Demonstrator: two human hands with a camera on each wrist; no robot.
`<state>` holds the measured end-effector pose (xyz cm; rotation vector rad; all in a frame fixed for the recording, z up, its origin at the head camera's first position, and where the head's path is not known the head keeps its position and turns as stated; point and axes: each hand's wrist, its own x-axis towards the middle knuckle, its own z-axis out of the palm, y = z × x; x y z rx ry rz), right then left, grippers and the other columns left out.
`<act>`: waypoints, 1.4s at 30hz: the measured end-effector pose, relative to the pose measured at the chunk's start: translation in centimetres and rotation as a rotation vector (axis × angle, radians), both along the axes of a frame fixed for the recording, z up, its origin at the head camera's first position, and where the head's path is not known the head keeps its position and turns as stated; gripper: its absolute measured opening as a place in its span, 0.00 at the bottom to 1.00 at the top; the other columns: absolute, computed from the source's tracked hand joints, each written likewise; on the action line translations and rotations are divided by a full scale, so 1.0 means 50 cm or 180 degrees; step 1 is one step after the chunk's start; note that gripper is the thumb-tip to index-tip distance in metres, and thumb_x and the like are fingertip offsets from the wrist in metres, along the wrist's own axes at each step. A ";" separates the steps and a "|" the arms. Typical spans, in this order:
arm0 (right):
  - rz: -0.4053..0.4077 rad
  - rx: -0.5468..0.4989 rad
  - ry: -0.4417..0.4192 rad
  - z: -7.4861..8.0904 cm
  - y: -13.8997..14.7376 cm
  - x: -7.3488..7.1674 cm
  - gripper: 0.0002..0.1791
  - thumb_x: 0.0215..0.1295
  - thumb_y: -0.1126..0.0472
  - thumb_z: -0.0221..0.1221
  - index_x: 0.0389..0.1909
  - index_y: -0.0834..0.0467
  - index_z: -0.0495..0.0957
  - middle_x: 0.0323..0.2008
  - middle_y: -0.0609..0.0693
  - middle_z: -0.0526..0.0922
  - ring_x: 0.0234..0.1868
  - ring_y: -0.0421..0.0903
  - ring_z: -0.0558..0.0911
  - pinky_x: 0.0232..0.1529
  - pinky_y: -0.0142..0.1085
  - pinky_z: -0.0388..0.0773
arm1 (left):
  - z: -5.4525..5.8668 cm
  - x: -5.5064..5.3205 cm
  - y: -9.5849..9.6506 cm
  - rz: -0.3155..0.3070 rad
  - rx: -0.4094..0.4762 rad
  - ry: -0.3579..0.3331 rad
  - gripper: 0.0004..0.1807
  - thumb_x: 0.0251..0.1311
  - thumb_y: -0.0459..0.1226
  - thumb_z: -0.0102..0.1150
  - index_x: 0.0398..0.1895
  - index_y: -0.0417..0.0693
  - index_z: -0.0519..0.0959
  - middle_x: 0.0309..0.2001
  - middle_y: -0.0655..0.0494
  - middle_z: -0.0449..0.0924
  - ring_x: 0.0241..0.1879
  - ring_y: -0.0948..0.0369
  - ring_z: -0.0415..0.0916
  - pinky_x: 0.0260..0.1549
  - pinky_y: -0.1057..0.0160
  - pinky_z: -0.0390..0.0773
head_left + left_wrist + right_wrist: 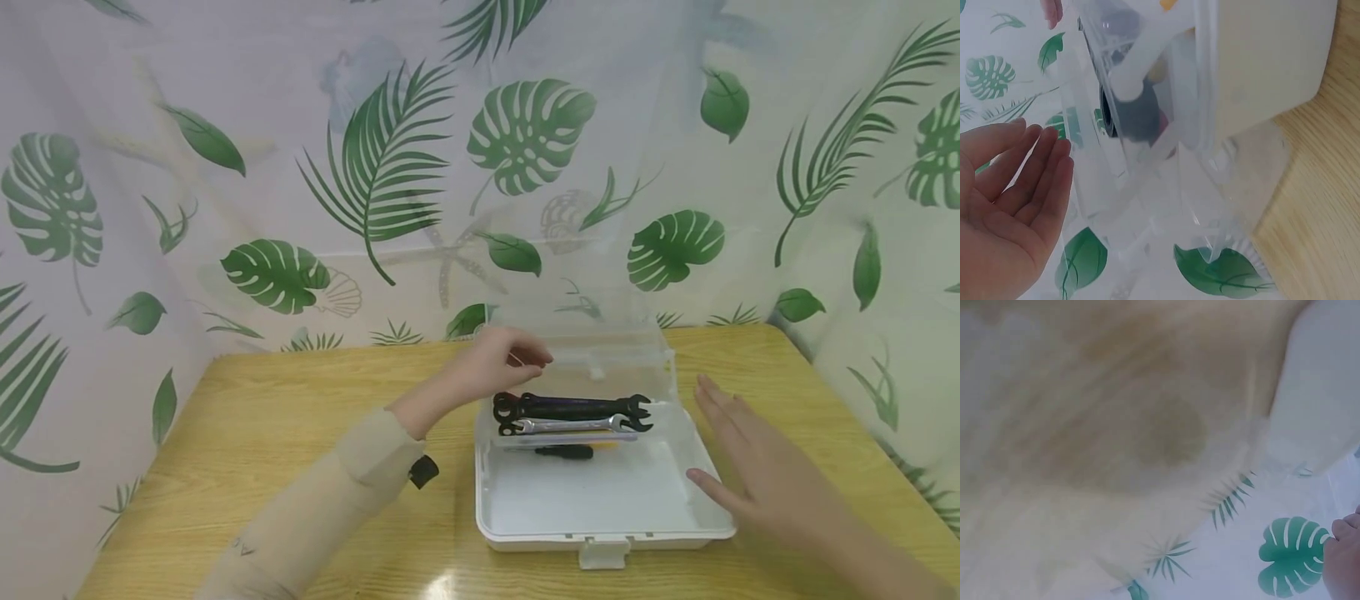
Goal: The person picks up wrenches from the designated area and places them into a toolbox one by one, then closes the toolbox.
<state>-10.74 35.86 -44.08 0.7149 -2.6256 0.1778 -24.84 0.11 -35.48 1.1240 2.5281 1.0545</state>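
A white toolbox [600,500] with a raised translucent lid [577,358] stands on the table. At its back, a clear upper tray [512,438] carries black wrenches [573,407] and a silver wrench [562,426]. A black-handled screwdriver [566,452] lies in the base. My left hand [506,362] hovers over the tray's left end, its fingers loosely bent around nothing. The left wrist view shows this hand [1016,200] beside the clear plastic, apart from it. My right hand [757,467], fingers straight, is by the toolbox's right side and holds nothing.
The wooden table [322,417] extends to both sides of the toolbox. A leaf-printed curtain [420,167] hangs behind the table and along its sides. The toolbox's white latch [603,552] hangs down at the front edge. An orange piece [606,445] shows near the screwdriver.
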 end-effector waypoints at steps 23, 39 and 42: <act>-0.0392 -0.0605 -0.0545 0.064 -0.042 -0.116 0.49 0.78 0.47 0.59 0.86 0.61 0.44 0.84 0.67 0.51 0.80 0.73 0.58 0.82 0.64 0.53 | -0.025 -0.046 -0.105 0.0954 0.0346 0.0025 0.13 0.75 0.34 0.62 0.57 0.38 0.85 0.54 0.42 0.89 0.54 0.49 0.88 0.58 0.54 0.86; -0.0671 -0.1048 -0.1246 0.048 -0.031 -0.177 0.44 0.86 0.43 0.46 0.83 0.71 0.45 0.80 0.77 0.52 0.79 0.79 0.54 0.76 0.74 0.54 | -0.116 -0.076 -0.143 0.1617 0.0372 -0.0544 0.26 0.79 0.49 0.56 0.63 0.35 0.81 0.63 0.37 0.83 0.65 0.42 0.80 0.66 0.43 0.80; -0.0658 -0.1246 -0.1420 0.042 -0.029 -0.189 0.42 0.87 0.45 0.42 0.82 0.73 0.46 0.80 0.79 0.52 0.79 0.80 0.53 0.76 0.74 0.52 | -0.135 -0.077 -0.139 0.1694 0.0422 -0.0766 0.31 0.80 0.52 0.53 0.66 0.33 0.78 0.66 0.36 0.81 0.66 0.41 0.78 0.67 0.42 0.79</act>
